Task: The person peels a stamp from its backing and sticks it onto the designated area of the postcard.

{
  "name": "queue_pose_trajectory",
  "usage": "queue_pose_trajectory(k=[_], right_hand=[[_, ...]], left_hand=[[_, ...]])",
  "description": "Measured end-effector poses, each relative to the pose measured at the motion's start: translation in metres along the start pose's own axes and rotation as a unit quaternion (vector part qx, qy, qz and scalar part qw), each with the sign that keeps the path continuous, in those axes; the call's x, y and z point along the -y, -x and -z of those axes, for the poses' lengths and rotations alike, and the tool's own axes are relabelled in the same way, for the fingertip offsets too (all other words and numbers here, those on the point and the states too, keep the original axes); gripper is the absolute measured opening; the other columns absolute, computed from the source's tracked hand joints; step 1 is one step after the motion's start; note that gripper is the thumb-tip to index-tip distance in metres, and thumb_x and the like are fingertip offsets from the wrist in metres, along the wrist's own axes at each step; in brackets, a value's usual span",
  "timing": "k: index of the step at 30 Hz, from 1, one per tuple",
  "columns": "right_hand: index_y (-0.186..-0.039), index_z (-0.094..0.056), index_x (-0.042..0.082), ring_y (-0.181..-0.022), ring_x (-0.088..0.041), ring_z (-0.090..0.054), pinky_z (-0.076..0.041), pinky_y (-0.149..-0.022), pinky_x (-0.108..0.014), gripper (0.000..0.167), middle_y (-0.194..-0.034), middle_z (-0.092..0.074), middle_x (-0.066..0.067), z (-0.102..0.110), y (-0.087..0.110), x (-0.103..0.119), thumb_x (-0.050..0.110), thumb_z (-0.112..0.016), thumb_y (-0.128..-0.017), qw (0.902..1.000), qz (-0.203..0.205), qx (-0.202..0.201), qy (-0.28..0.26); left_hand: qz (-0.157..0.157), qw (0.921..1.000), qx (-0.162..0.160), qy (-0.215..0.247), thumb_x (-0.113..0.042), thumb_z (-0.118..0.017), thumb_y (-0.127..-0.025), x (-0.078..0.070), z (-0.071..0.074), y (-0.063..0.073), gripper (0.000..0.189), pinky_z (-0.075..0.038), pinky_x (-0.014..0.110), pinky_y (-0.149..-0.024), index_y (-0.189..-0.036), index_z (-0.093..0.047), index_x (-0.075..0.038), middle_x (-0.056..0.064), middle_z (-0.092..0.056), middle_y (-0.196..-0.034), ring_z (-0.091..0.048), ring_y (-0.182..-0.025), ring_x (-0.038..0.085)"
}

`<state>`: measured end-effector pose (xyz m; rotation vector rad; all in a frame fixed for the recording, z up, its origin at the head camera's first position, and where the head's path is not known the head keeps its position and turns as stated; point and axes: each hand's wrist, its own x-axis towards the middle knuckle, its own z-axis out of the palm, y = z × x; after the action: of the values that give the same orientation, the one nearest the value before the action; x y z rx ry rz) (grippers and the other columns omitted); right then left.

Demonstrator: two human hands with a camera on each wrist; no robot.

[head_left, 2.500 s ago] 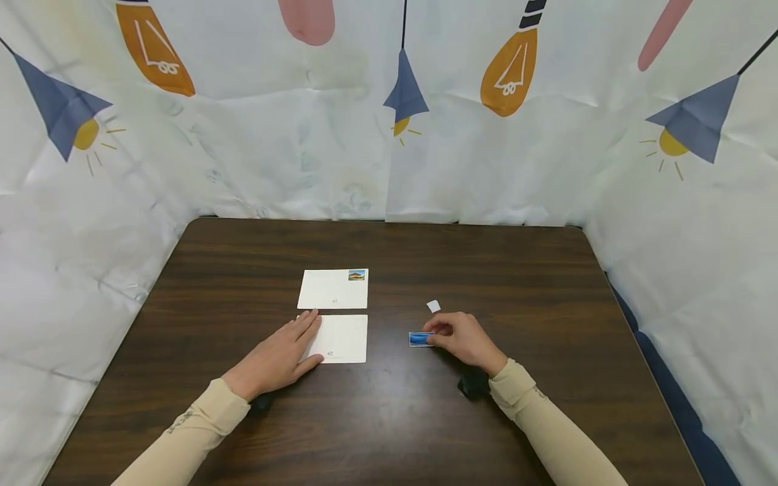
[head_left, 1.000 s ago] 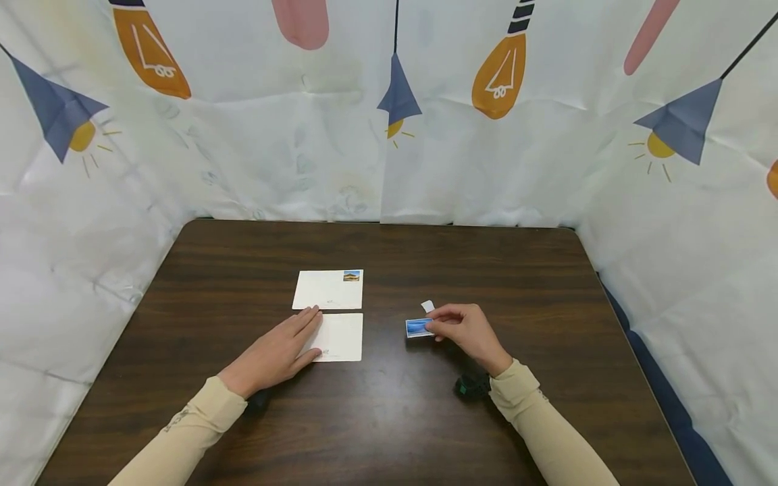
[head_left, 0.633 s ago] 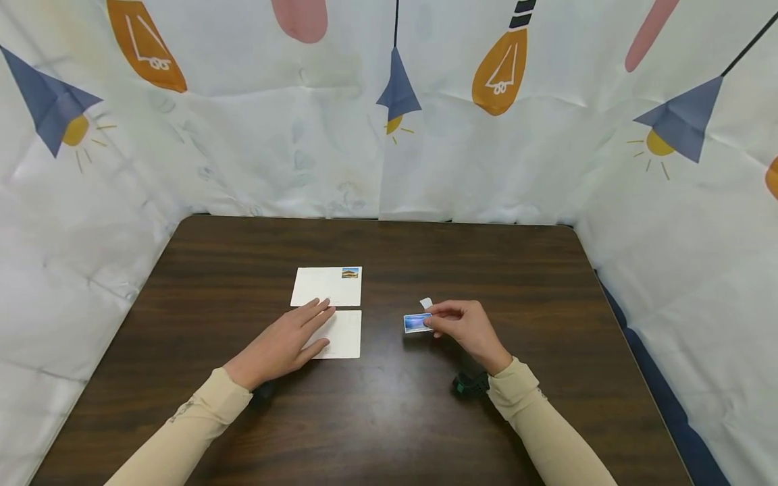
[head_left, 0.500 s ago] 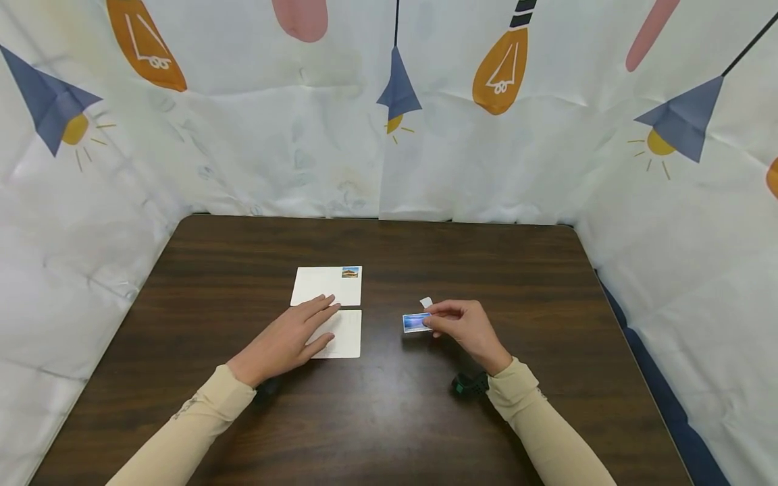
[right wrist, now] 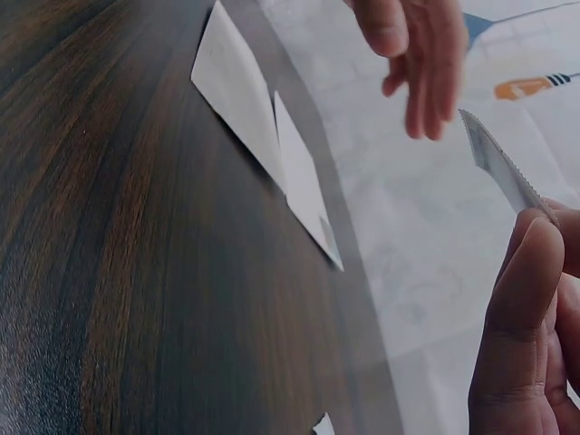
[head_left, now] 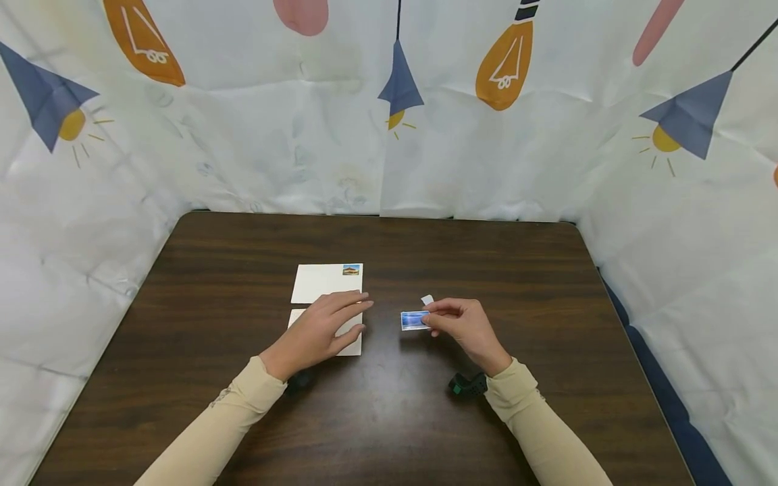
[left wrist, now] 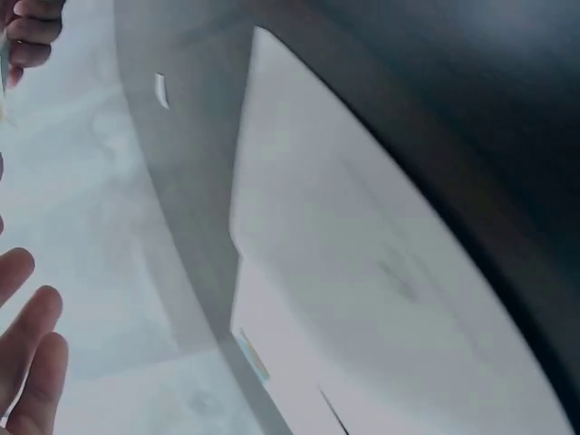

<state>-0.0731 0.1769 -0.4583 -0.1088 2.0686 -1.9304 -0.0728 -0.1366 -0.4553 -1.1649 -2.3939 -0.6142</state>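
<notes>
Between thumb and fingertips my right hand pinches a blue postage stamp, held above the table; its perforated edge shows in the right wrist view. My left hand has its fingers extended and spread, over the near white postcard, with fingertips past that card's right edge in the head view. In the left wrist view the near card's surface shows fully below the fingers. Behind it lies a second white postcard, bearing a small picture stamp at its upper right corner.
A small white paper scrap lies on the brown wooden table, just behind the right fingers. White curtains printed with lamps and bulbs surround the table. A black wrist device sits under the right wrist.
The left hand has come off the near postcard and moved right toward the stamp. The right hand has raised the stamp from the table and keeps holding it.
</notes>
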Motion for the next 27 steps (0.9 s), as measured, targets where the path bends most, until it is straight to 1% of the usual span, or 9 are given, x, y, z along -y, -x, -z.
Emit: queue_pose_trajectory(k=[3,7,10,15,18,24,27], right_hand=[[-0.111,-0.074,-0.008,-0.073,-0.014,-0.071,-0.064,-0.072,-0.037,0.029,-0.094,-0.077,-0.003,-0.001,0.001,0.001,0.009,-0.08,-0.088,1.0,-0.001,-0.001,-0.009],[-0.11,-0.074,-0.008,-0.074,-0.018,-0.071,-0.063,-0.07,-0.031,0.029,-0.093,-0.078,-0.003,-0.002,0.003,0.001,0.01,-0.08,-0.088,0.9999,-0.003,0.0,-0.017],[-0.111,-0.074,-0.007,-0.076,-0.022,-0.071,-0.063,-0.07,-0.032,0.03,-0.093,-0.077,-0.002,-0.002,0.003,0.0,0.011,-0.08,-0.088,0.9998,-0.004,0.007,-0.02],[-0.112,-0.074,-0.007,-0.077,-0.023,-0.07,-0.064,-0.072,-0.036,0.031,-0.092,-0.077,-0.002,-0.002,0.005,0.001,0.012,-0.079,-0.089,0.9996,-0.002,0.016,-0.024],[-0.112,-0.074,-0.008,-0.076,-0.022,-0.07,-0.064,-0.072,-0.036,0.031,-0.09,-0.077,-0.001,-0.002,0.005,0.001,0.012,-0.079,-0.09,0.9995,0.0,0.016,-0.026],[-0.111,-0.073,-0.01,-0.074,-0.018,-0.07,-0.063,-0.069,-0.031,0.029,-0.086,-0.077,0.001,-0.003,0.005,0.001,0.009,-0.078,-0.09,0.9992,0.005,0.018,-0.034],[-0.111,-0.073,-0.01,-0.074,-0.017,-0.069,-0.062,-0.068,-0.028,0.029,-0.086,-0.077,0.001,-0.004,0.005,0.001,0.009,-0.078,-0.09,0.9991,0.006,0.021,-0.037]], left_hand=[[-0.015,0.9997,-0.017,0.01,-0.015,-0.084,-0.085,-0.005,-0.003,-0.009,0.048,-0.058,0.044,-0.097,-0.13,-0.07,-0.006,0.011,-0.071,-0.132,-0.068,-0.122,0.028],[-0.042,0.998,-0.043,0.017,-0.014,-0.084,-0.084,-0.01,-0.007,-0.02,0.048,-0.059,0.041,-0.097,-0.128,-0.07,-0.006,0.009,-0.073,-0.127,-0.069,-0.119,0.024],[-0.064,0.9962,-0.057,0.019,-0.013,-0.086,-0.082,-0.014,-0.01,-0.026,0.046,-0.058,0.04,-0.098,-0.125,-0.072,-0.006,0.009,-0.074,-0.124,-0.07,-0.118,0.024],[-0.095,0.9933,-0.065,0.013,-0.011,-0.088,-0.079,-0.019,-0.015,-0.031,0.039,-0.059,0.039,-0.096,-0.116,-0.076,-0.007,0.009,-0.076,-0.117,-0.072,-0.116,0.025],[-0.116,0.9907,-0.071,0.002,-0.009,-0.087,-0.079,-0.021,-0.018,-0.033,0.033,-0.06,0.037,-0.095,-0.111,-0.077,-0.007,0.006,-0.078,-0.111,-0.072,-0.114,0.024],[-0.148,0.9849,-0.089,-0.015,-0.009,-0.089,-0.077,-0.023,-0.022,-0.037,0.031,-0.06,0.035,-0.093,-0.106,-0.079,-0.008,0.002,-0.08,-0.105,-0.073,-0.109,0.023],[-0.163,0.982,-0.094,-0.016,-0.01,-0.088,-0.079,-0.024,-0.025,-0.038,0.028,-0.06,0.035,-0.093,-0.106,-0.079,-0.007,0.002,-0.08,-0.103,-0.074,-0.107,0.022]])
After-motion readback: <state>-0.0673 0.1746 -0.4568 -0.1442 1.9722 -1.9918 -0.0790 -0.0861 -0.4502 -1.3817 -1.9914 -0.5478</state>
